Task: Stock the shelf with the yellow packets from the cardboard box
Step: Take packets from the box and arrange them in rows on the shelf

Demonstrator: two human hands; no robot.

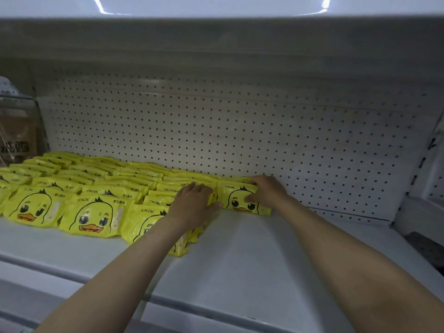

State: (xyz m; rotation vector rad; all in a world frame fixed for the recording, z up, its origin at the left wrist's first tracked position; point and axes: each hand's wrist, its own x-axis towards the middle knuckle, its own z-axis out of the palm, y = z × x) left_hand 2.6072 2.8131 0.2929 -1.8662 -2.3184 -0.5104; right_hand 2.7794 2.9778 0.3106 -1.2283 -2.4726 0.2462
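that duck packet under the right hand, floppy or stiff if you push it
Probably soft: the duck packet is a crinkled film pouch that bulges under the right hand. Its glossy skin likely slides easily on the smooth shelf. Standing on edge, it may tip.

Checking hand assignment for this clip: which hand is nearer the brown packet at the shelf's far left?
Left. The left hand rests on the yellow packets, several rows right of the brown packet. The right hand grips the rightmost packet, farther away.

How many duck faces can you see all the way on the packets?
3. One on the left front packet, one on the next packet, one on the packet that the right hand grips. More are hidden, one partly under the left hand.
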